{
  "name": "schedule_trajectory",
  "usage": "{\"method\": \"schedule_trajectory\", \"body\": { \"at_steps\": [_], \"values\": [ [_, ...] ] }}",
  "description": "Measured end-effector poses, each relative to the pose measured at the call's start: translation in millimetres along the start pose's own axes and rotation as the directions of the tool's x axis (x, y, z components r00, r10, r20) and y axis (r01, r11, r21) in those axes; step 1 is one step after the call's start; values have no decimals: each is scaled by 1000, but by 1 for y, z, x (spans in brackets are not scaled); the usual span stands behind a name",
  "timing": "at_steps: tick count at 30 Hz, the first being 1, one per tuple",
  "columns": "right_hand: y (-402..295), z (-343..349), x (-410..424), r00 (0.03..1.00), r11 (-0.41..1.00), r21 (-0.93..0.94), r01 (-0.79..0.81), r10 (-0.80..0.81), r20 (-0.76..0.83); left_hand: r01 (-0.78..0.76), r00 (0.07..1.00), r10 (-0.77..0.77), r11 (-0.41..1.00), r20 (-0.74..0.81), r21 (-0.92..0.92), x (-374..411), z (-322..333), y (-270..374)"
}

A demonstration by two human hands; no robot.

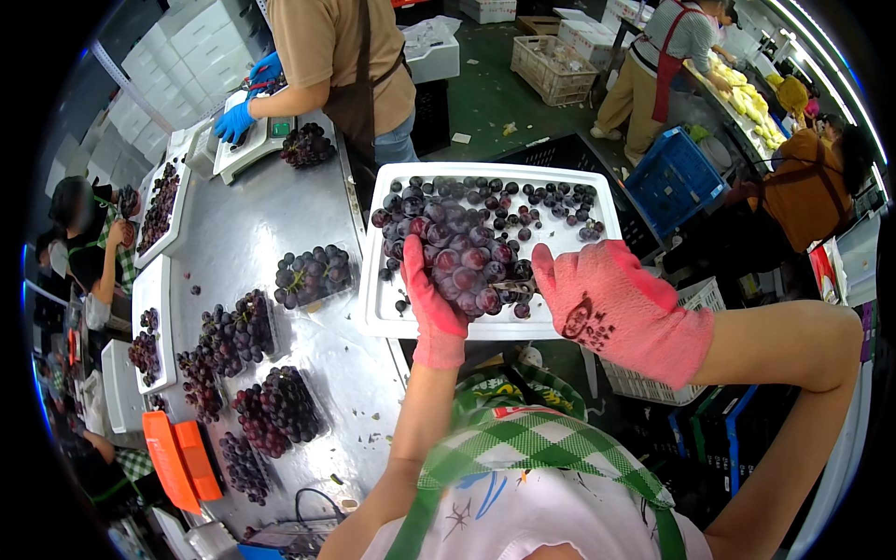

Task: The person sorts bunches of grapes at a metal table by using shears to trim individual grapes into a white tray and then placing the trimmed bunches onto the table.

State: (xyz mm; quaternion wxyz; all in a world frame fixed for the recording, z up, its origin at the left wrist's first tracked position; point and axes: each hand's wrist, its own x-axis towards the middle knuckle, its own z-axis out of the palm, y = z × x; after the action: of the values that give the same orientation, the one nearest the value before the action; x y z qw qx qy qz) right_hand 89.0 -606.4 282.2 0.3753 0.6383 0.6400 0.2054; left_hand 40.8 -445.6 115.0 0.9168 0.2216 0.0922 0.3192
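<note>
My left hand (432, 301), in a pink glove, cradles a large bunch of red-purple grapes (458, 255) above a white foam tray (560, 266). In my right hand (616, 301), also gloved in pink, are small metal snips (514, 285), whose tips reach into the right side of the bunch; whether the blades are parted is too small to tell. Loose dark grapes (523, 234) and small clusters lie in the tray around the bunch. To the left, packed grapes in clear plastic boxes (313, 276) stand on a metal table.
The metal table (259, 231) holds more grape boxes, an orange plastic object (175, 462) and a scale (252, 147). A co-worker in blue gloves (234, 122) stands ahead at the scale. Black crates (574, 157) are beyond my tray, and a blue crate (675, 178) stands farther right.
</note>
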Motion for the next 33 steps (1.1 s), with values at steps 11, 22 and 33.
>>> {"method": "schedule_trajectory", "body": {
  "at_steps": [11, 22, 33],
  "values": [
    [-12, 16, -16, 990, 984, -117, -133, 127, -60, 4, 1000, -4, 999, -10, 38, -4, 14, 2],
    [-15, 42, -27, 959, 932, 262, -250, 276, -70, 49, 999, -49, 999, 9, -11, -6, 15, 0],
    [-9, 52, -45, 910, 797, 518, -310, 407, -82, 11, 998, -14, 999, 60, 49, -6, 14, 0]
  ]
}}
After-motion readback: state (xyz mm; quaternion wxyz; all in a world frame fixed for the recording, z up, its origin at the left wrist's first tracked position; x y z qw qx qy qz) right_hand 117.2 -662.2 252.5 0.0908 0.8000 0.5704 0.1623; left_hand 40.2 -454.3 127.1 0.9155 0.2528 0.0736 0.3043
